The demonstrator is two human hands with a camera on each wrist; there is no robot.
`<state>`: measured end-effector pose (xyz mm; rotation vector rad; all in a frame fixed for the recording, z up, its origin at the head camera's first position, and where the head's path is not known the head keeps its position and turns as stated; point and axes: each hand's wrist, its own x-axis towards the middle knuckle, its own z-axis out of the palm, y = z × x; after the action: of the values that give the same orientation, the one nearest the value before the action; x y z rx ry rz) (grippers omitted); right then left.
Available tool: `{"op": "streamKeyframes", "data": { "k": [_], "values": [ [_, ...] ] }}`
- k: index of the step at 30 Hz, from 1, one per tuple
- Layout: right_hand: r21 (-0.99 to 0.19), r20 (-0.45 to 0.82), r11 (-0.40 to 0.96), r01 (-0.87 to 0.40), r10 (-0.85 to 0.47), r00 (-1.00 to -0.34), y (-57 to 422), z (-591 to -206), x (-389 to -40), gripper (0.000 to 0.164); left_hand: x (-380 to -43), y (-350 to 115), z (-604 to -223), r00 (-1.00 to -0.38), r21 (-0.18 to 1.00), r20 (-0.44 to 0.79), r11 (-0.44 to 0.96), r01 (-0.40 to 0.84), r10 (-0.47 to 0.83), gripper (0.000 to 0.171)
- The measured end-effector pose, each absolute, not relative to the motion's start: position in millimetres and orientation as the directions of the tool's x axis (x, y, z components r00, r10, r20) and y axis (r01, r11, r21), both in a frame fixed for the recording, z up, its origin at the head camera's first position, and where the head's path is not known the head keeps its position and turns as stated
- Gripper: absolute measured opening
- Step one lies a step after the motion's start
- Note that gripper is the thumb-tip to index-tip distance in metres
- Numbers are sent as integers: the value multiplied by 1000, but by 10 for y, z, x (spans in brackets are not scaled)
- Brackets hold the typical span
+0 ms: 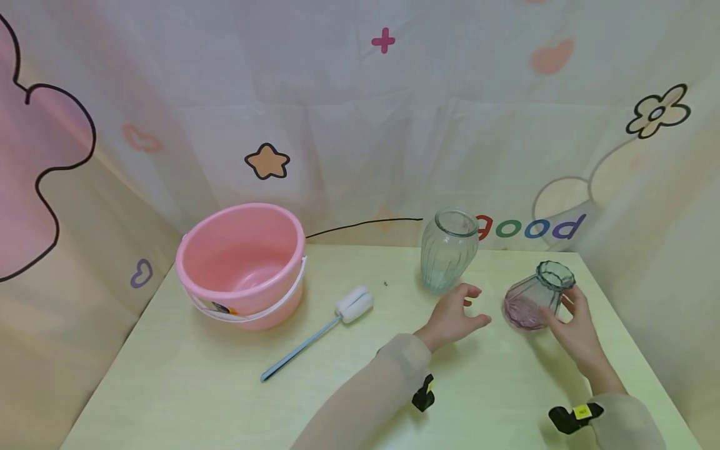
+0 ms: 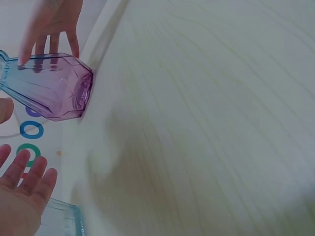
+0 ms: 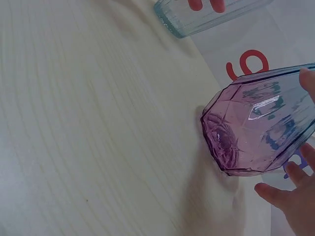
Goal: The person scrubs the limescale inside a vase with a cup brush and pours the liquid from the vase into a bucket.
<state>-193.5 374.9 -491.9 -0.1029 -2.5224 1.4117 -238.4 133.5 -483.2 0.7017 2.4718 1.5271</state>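
Observation:
A faceted glass vase (image 1: 534,300), purple at the base and fading to blue-green at its wavy rim, is at the right of the table. My right hand (image 1: 582,337) holds it, thumb on the near side and fingers behind, near the neck. In the right wrist view the purple base (image 3: 224,140) is close over the table. My left hand (image 1: 452,319) is held out with fingers and thumb apart, between the two vases, with nothing in it. Just behind it stands a clear, ribbed glass vase (image 1: 447,256), upright; in the left wrist view that vase (image 2: 61,219) is partly hidden by my fingers.
A pink bucket (image 1: 242,250) with a white handle stands at the back left. Right of it lies a bottle brush (image 1: 354,304) with a white sponge head and blue-grey stick. A printed curtain (image 1: 337,125) hangs behind the pale wooden table (image 1: 197,387).

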Motion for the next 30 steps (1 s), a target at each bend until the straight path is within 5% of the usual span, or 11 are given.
{"op": "streamKeyframes", "data": {
  "k": [30],
  "values": [
    [-819, 68, 573, -20, 64, -996, 3695, -4931, -1930, 72, -2371, 1486, -4889, -830, 844, 75, 408, 348, 552, 60]
  ]
}}
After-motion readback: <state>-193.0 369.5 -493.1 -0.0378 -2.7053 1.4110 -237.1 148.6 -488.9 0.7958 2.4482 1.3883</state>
